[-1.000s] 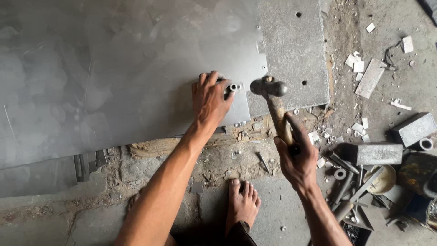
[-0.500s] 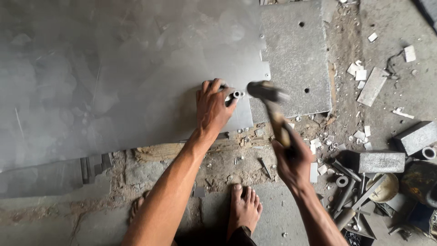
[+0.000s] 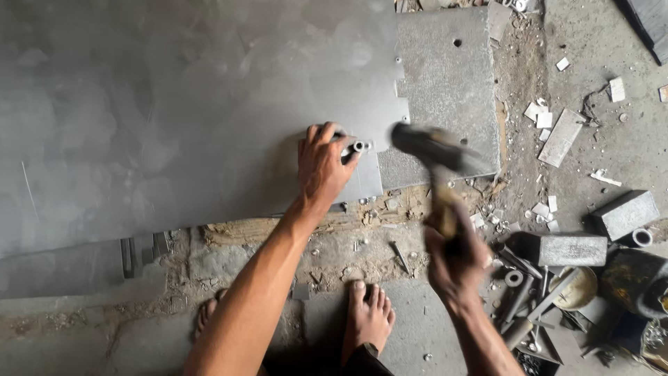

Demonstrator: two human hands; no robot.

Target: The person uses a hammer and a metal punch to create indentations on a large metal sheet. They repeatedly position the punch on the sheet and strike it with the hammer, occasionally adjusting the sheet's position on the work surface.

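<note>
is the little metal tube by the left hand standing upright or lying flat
Upright: the metal tube shows its round open end to the camera, pinched on the metal sheet by the left hand.

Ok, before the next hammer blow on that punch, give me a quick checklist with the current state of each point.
1. Punch held on the metal sheet: ok, the left hand pinches it near the sheet's lower right corner.
2. Left fingers away from the strike point: not ok, they sit right beside the punch's top.
3. Hammer gripped: ok, the right hand is closed on the handle.
4. Hammer head lined up over the punch: cannot tell, it is blurred and to the right of it.
5. Bare foot out of the way: ok, it rests below the sheet's edge.
6. Sheet lying flat: cannot tell.
</note>
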